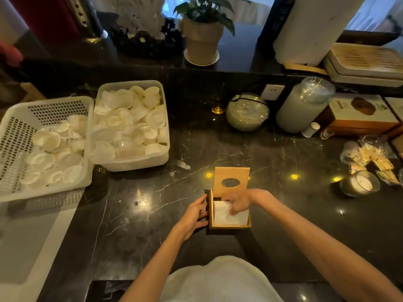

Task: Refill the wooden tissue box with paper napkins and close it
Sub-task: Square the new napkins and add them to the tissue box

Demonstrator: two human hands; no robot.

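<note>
A person stands at a dark marble counter [272, 171], seen from above. Near the front edge sits a small wooden tissue box [229, 225], its hinged lid [231, 182] standing upright at the back, an oval slot cut through it. A white stack of paper napkins [220, 214] fills the open box. The left hand [194, 216] rests against the box's left outer wall, fingers loosely curled along it, steadying it rather than clasping anything. The right hand [237, 202] reaches into the box, fingertips bent down onto the top napkin; whether it pinches a sheet or only presses cannot be told. The napkins look soft, light and easily creased, so flat pressure would likely suit them. The box looks stiff and light, best braced by its side walls, the lid taken by its top edge.
</note>
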